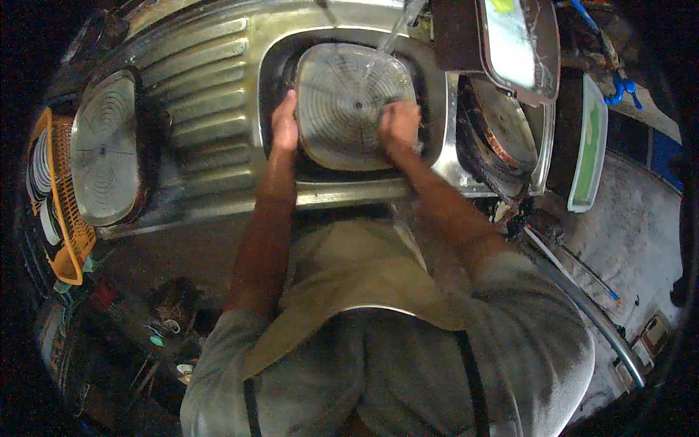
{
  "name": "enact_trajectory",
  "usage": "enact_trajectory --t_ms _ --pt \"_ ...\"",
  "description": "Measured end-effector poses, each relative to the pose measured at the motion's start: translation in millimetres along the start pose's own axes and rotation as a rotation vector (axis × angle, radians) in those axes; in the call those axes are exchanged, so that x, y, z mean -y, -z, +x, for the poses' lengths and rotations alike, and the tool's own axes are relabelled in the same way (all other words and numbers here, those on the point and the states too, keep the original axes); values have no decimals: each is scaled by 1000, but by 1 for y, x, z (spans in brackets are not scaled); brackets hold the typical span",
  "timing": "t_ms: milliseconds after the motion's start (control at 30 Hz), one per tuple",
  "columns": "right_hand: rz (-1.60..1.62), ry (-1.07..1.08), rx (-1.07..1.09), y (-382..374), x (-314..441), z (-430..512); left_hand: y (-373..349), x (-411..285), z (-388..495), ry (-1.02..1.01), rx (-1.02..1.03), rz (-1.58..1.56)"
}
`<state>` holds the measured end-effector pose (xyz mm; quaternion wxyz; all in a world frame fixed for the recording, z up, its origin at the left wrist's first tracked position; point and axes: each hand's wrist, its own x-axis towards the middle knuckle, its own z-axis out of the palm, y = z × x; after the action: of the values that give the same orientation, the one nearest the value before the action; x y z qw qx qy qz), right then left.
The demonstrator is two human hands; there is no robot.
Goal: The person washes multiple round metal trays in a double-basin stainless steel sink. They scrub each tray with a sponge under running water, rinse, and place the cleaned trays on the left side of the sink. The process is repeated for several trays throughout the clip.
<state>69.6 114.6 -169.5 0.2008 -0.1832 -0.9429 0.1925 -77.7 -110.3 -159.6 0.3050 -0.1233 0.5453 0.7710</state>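
A square metal pan (338, 125) with rounded corners is held over the sink basin (267, 60). Concentric rings and a small centre mark show on its wet, upturned face. My left hand (285, 121) grips its left edge, thumb up and fingers hidden beneath. On the pan's right side rests my right hand (401, 123), blurred and with its fingers curled; whether anything is inside them I cannot tell. A stream of water (401, 27) falls onto the pan's upper right part.
A similar ringed pan (104, 147) lies on the ribbed drainboard (213, 109), beside an orange basket (68, 202) of plates. To the right are a dirty round pan (505, 123), a clear-panelled container (513, 49), a green-and-white container (588, 147) and a blue tap (622, 92).
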Motion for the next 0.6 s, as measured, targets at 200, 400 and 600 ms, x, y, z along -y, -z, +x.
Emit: enact_trajectory --t_ms 200,400,600 --pt "41 -74 -103 -75 42 101 -4 2 -4 -84 52 -34" --pt "121 51 108 -49 58 9 2 20 8 -102 -117 -93" --pt "-166 42 0 -30 -32 84 -12 -7 -12 -77 -103 138"
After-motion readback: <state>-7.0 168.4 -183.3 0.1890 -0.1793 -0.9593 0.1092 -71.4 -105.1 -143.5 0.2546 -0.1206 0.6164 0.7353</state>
